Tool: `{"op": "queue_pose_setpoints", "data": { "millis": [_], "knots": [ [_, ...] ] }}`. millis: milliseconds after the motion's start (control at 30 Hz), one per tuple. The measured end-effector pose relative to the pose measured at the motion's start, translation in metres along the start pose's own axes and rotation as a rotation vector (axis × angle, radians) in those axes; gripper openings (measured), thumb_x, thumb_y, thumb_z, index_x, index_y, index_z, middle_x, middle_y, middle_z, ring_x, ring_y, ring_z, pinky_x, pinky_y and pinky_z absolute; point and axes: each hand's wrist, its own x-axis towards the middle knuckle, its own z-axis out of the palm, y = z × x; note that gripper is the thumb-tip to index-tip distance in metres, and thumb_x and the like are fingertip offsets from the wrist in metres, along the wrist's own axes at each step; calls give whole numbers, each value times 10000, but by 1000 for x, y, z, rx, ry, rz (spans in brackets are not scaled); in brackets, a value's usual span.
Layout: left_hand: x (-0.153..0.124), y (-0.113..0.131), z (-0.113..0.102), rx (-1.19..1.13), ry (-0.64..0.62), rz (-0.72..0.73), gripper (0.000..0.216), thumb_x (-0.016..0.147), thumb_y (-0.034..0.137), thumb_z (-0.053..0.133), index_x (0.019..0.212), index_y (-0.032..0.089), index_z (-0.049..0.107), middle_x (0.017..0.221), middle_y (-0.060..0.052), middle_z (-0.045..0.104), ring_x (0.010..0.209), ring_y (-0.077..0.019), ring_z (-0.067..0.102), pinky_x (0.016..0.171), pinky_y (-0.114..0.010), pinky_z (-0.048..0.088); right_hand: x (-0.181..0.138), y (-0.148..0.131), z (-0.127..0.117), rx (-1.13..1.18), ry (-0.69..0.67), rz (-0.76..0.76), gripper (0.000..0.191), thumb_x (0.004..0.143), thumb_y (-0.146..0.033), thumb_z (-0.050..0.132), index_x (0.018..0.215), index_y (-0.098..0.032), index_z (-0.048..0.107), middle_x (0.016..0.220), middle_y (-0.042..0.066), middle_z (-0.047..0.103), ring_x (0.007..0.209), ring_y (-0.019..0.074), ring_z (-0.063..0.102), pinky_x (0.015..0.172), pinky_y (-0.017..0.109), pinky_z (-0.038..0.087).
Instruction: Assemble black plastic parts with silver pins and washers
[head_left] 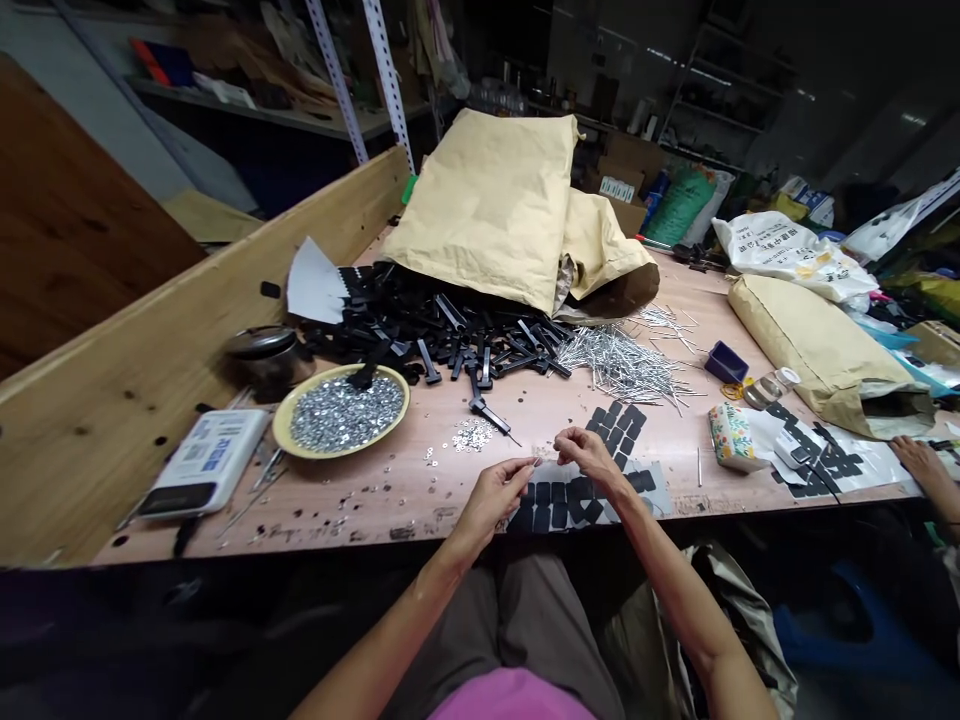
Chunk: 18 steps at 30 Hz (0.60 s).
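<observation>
My left hand (499, 492) is raised at the table's front edge, its thumb and forefinger pinched on something too small to make out. Close by, my right hand (589, 455) has its fingers curled together, and what they hold is hidden. Below both hands lie black rectangular pads (559, 503) in rows on a pale sheet. Just beyond them, a black plastic part (489, 412) rests with a thin rod sticking out. Small washers (472, 434) are scattered to its left. Farther back are a heap of black plastic parts (450, 335) and a pile of thin metal pins (634, 368).
A yellow bowl (403, 412) of small metal pieces and a white scale (206, 455) stand left, beside a wooden side board (225, 310). A large paper sack (487, 200) lies at the back. Rightward are a patterned box (731, 440) and another person's hand (919, 465).
</observation>
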Motion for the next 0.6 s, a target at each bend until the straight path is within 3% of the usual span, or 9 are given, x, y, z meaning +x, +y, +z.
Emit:
{"op": "queue_pose_setpoints", "data": {
  "millis": [133, 600],
  "knots": [
    [-3, 1, 5, 23, -38, 15, 582, 582, 472, 717, 1025, 98, 660, 512, 93, 420, 324, 11, 238, 347, -169, 106, -16, -12, 5, 270, -41, -17, 304, 757, -478, 604, 741, -178, 564, 658, -16, 596, 599, 112, 567, 621, 250, 458],
    [-15, 13, 9, 138, -109, 19, 606, 574, 522, 705, 994, 86, 684, 509, 79, 416, 366, -8, 235, 376, -194, 114, -36, -23, -1, 299, -76, -160, 358, 753, -538, 630, 754, -181, 605, 712, 8, 620, 645, 124, 573, 646, 267, 477]
  ]
}}
